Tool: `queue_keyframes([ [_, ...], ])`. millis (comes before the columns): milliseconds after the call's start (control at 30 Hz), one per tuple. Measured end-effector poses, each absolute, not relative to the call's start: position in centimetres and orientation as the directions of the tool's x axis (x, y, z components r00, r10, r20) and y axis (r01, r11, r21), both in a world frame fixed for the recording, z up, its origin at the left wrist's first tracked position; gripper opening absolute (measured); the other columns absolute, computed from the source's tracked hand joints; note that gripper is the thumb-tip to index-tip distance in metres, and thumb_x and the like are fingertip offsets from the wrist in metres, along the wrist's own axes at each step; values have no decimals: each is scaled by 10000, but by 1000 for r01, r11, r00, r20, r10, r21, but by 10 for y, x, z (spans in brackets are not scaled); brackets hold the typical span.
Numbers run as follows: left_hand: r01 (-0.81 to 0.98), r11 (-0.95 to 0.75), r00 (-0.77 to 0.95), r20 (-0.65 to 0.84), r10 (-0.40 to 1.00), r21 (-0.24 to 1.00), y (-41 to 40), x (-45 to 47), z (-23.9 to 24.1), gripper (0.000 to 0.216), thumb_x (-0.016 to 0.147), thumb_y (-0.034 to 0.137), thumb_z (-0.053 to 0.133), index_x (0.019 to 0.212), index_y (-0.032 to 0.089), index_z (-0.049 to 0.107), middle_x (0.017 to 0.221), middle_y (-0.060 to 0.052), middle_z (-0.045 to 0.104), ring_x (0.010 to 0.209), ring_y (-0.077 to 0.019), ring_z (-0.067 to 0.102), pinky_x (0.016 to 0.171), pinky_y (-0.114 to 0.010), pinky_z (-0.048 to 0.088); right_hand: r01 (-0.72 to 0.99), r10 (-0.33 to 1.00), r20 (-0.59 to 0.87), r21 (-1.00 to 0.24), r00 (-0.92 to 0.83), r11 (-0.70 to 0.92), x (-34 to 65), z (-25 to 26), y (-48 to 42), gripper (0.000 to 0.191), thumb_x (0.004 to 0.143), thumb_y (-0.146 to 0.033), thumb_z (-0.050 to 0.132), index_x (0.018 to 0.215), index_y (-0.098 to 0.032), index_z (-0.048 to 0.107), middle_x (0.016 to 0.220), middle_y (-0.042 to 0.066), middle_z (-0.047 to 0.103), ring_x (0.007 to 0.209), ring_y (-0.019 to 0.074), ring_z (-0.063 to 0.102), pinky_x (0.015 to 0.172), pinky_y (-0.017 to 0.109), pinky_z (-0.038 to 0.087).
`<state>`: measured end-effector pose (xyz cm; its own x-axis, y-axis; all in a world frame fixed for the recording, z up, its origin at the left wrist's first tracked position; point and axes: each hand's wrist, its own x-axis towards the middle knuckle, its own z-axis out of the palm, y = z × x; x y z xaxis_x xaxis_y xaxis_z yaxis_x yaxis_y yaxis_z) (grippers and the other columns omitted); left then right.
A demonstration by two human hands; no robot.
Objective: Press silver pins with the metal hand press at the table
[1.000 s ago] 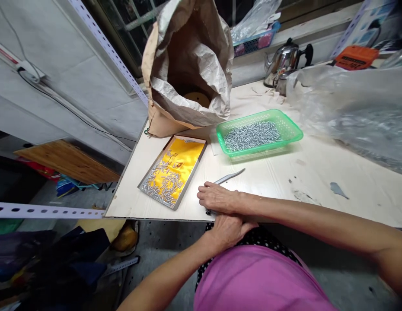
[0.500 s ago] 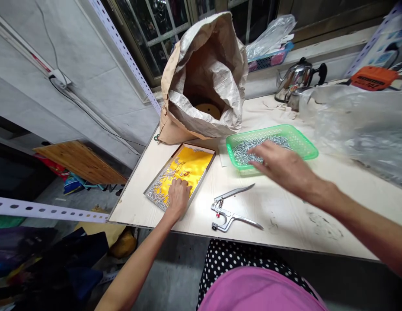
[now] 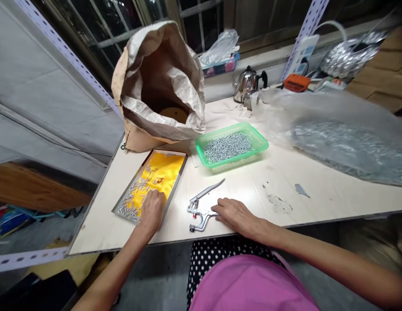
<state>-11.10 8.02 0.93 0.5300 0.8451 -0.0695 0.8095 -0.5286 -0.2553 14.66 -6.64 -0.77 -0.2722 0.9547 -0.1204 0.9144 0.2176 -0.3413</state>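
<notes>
My left hand (image 3: 153, 210) reaches over the lower right part of a shallow tray (image 3: 175, 186) with a yellow printed bottom. Its fingers are bent down and pressed together; what they pinch is hidden. Small silvery metal pieces (image 3: 129, 207) lie scattered on the tray's left side. On the table, a pair of silver hand pliers (image 3: 201, 216) with a spring and a red tip rests with its jaw towards the left. My right hand (image 3: 235, 214) has its fingers closed over the end of the pliers' lower handle. A green plastic basket (image 3: 231, 163) behind holds many similar metal pieces.
A large paper sack (image 3: 132, 134) stands open behind the tray. To the right lies a clear plastic bag (image 3: 343, 142) full of metal pieces. A kettle (image 3: 247, 84) and an orange tool battery (image 3: 296, 83) are at the back. A grey scrap (image 3: 301, 190) lies on the table (image 3: 330, 194).
My right hand has come from above the green basket down to the pliers' handle. My left hand stays over the tray. The view has turned to the right.
</notes>
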Motion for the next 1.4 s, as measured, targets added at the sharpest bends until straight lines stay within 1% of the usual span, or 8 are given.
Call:
queue_keyframes([
  [133,755,-614,603,-127,788,-231,60,-107,22,268,896,57,403,912,138,657,988,-138,633,1001,-279,539,815,-367,462,910,961,-55,-340,-270,236,146,-25,-68,119,916,-201,586,1017,-181,648,965,66,617,871,196,569,699,300,393],
  [400,678,-689,656,211,724,257,33,-93,5,209,965,177,449,1025,173,649,926,-65,674,872,-184,605,798,-290,478,910,971,-40,-360,-234,204,144,-30,-71,151,935,-198,556,1060,-198,641,977,64,620,893,197,577,707,300,392],
  [733,790,-604,586,-156,795,-107,5,-100,-9,249,909,53,407,914,147,637,986,-112,613,969,-256,539,803,-336,449,929,972,-34,-304,-231,211,144,-37,-73,156,944,-248,563,1082,-211,627,978,60,612,874,197,573,675,296,363],
  [933,835,-550,545,-129,828,3,4,-105,-6,264,868,36,402,846,153,638,931,-109,623,916,-232,559,807,-324,438,941,974,5,-260,-224,218,142,-39,-75,129,934,-255,576,1045,-212,626,935,58,596,819,193,547,629,302,320],
  [1033,861,-386,455,-165,875,330,6,-102,-5,157,858,159,507,805,163,654,833,-69,651,821,-199,598,751,-295,450,942,975,2,-255,-224,217,141,-35,-76,128,931,-252,583,1042,-207,628,926,60,594,813,193,538,619,302,299],
  [1133,759,39,315,-419,851,650,8,-93,-2,182,796,329,609,775,155,657,635,0,604,568,-132,541,564,-243,419,946,974,3,-238,-227,221,140,-32,-78,128,938,-266,578,1036,-202,628,932,62,595,814,193,532,614,308,285],
  [1233,600,307,299,-563,771,739,8,-82,-3,308,705,444,681,709,140,633,516,48,506,435,-69,405,444,-203,317,952,974,25,-207,-224,224,139,-33,-79,131,943,-273,573,1038,-202,628,927,59,593,809,194,526,609,314,267],
  [1400,587,400,265,-634,727,704,10,-73,-8,382,615,479,759,693,128,634,451,72,442,381,-42,321,383,-196,209,949,972,68,-209,-225,235,139,-34,-82,123,952,-259,554,1032,-201,627,921,63,592,807,191,512,618,310,255],
])
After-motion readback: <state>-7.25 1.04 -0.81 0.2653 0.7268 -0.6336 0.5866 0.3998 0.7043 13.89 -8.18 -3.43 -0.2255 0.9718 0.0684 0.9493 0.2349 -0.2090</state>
